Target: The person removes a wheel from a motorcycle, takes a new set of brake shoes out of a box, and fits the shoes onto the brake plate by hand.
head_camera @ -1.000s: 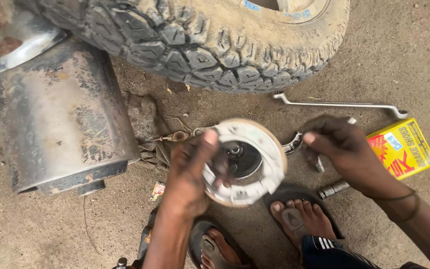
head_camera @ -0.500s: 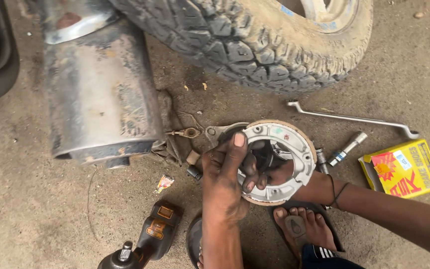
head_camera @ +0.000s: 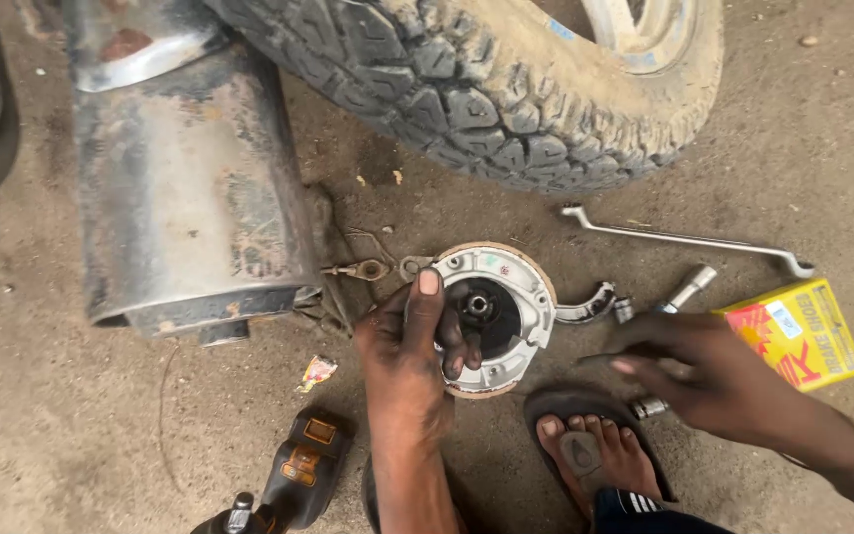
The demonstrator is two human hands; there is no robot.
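My left hand [head_camera: 407, 346] grips a round brake backing plate [head_camera: 518, 297] with pale brake shoes, holding it tilted just above the ground. The thumb lies on the rim and the fingers curl into the dark centre hub. My right hand [head_camera: 719, 376] is to the right of the plate and apart from it. Its fingers are pinched on what looks like a thin dark tool [head_camera: 595, 357] pointing left toward the plate. A loose curved brake shoe [head_camera: 590, 309] lies by the plate's right edge.
A big knobbly tyre [head_camera: 467, 79] lies at the top, a dented metal cylinder [head_camera: 180, 188] at left. A long wrench [head_camera: 684, 238], a socket [head_camera: 690, 288] and a yellow box [head_camera: 798, 331] sit right. A cordless driver [head_camera: 294, 473] and my sandalled foot [head_camera: 590, 445] are below.
My right hand left the tools, reached into the plate's centre, then drew back to the right. My left hand kept hold of the plate, which now shows its inner side.
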